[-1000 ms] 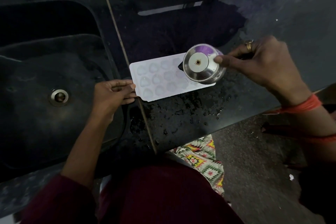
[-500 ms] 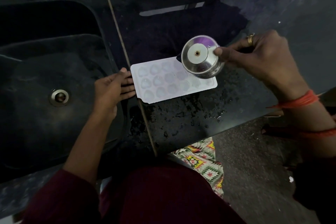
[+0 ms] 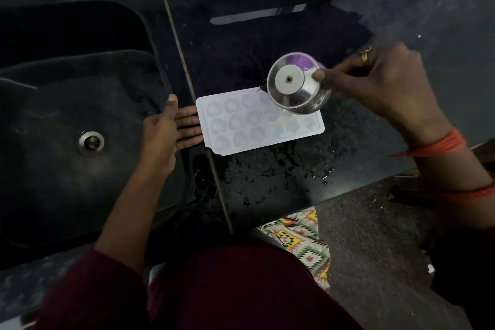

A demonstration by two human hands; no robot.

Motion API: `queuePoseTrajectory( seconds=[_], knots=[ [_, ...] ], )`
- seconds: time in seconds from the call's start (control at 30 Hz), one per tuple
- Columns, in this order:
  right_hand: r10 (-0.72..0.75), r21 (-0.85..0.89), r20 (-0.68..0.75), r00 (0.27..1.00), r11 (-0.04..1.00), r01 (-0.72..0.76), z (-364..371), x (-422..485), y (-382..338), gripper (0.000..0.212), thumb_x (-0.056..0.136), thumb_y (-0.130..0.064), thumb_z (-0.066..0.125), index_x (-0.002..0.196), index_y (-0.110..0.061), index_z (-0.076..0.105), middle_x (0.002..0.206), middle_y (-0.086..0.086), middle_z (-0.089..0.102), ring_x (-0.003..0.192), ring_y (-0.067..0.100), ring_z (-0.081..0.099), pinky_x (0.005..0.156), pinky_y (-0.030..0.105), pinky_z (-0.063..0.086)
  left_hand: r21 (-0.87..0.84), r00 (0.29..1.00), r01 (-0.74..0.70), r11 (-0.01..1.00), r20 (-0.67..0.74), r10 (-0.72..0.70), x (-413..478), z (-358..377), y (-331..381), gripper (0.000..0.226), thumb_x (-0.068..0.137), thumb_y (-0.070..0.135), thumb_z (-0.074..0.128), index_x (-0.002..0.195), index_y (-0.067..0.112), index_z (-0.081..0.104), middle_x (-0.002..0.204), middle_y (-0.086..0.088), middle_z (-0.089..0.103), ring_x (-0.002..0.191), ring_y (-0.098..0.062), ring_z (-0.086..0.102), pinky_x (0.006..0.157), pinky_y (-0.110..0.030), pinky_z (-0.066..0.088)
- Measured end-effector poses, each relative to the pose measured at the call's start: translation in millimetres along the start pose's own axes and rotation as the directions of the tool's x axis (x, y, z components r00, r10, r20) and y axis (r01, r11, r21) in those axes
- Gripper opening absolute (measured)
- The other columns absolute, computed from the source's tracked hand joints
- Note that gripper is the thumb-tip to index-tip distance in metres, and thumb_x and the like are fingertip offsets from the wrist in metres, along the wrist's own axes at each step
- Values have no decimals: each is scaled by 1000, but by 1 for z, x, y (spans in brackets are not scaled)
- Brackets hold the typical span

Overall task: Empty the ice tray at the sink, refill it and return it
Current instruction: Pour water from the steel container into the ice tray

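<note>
Refilling looks to be the step in hand. The ice tray (image 3: 241, 126) lies flat on the wet black desk (image 3: 281, 177), just right of the sink (image 3: 53, 104), with its long axis running left to right and its far end tilted slightly toward the person.

The right hand (image 3: 388, 88) is directly above the tray's right end. Its grip is curled round a steel cup (image 3: 292, 83), with the thumb on the rounded wall. The cup is tipped so that its base faces the camera and its mouth points down at the tray's right-hand cells. A thin stream seems to fall there, though it is hard to make out.

The left hand (image 3: 163, 131) holds nothing. Its grip is flat, and straight fingers touch the tray's left short edge, bracing it. The right hand is therefore the one nearer the cells that I judge unfilled, and pouring would travel leftward along the long axis.

Droplets are scattered across the desk in front of the tray. A patterned cloth (image 3: 302, 244) hangs below the desk's edge, above a grey floor (image 3: 375, 249).
</note>
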State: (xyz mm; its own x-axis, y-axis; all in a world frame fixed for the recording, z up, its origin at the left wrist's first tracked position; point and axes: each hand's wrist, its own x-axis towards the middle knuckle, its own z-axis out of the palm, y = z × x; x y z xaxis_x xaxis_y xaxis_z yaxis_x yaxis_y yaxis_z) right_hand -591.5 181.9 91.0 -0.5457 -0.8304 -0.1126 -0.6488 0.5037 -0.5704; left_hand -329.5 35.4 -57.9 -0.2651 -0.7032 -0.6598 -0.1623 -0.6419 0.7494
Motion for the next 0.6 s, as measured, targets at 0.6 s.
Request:
queuePoseTrajectory(
  seconds=[0.6],
  knots=[
    [-44, -59, 16, 999, 997, 45, 0, 3, 0, 36, 82, -51, 74, 93, -18, 81, 74, -7, 71, 62, 4, 65, 52, 4, 41, -12, 1000, 6, 1000, 27, -6, 4, -4, -3, 63, 102, 57, 37, 98, 8, 76, 91, -12, 78, 84, -28, 76, 61, -32, 60]
  ],
)
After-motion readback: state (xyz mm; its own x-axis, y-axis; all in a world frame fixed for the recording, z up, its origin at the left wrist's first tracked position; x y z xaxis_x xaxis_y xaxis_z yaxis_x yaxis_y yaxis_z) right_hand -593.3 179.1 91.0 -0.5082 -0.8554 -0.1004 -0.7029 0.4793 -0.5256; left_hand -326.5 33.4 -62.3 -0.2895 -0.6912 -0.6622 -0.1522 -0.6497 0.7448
